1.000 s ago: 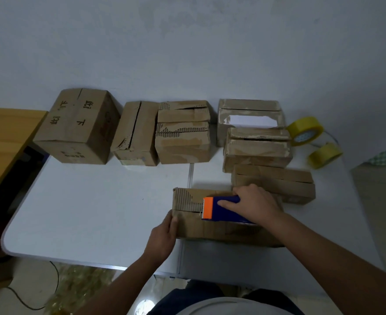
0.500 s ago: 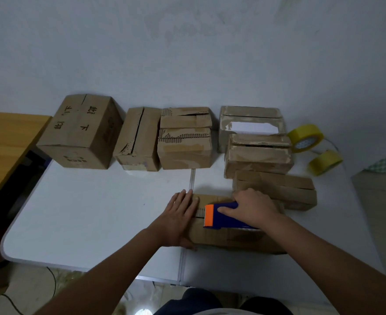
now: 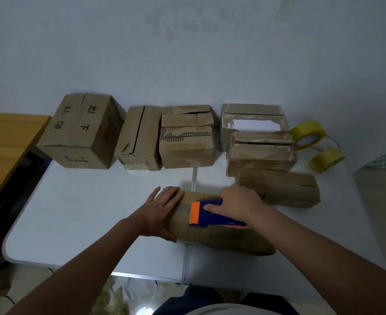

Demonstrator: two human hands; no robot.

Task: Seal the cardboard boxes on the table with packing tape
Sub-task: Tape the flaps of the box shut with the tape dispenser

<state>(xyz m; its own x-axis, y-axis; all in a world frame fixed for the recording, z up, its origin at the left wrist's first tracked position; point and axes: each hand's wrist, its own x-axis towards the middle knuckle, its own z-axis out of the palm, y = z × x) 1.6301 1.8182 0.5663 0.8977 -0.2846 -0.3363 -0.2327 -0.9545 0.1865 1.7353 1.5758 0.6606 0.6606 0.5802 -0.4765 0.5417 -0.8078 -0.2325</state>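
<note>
A flat cardboard box (image 3: pixel 221 237) lies near the table's front edge. My left hand (image 3: pixel 162 210) rests flat on its left end, fingers straight. My right hand (image 3: pixel 239 205) grips a blue tape dispenser with an orange front (image 3: pixel 206 212), which sits on top of the box. Behind, several more cardboard boxes stand in a row along the wall: a large printed one (image 3: pixel 80 130), a narrow one (image 3: pixel 139 137), a torn one (image 3: pixel 187 135) and a stack at the right (image 3: pixel 260 151).
Two yellow tape rolls (image 3: pixel 306 134) (image 3: pixel 326 159) lie at the back right of the white table (image 3: pixel 85 214). A wooden surface (image 3: pixel 5 137) adjoins on the left. A low box (image 3: pixel 278 187) sits just behind my right hand.
My left hand went from holding the box's left side to lying flat on its top left end. The dispenser stays in my right hand at about the same spot.
</note>
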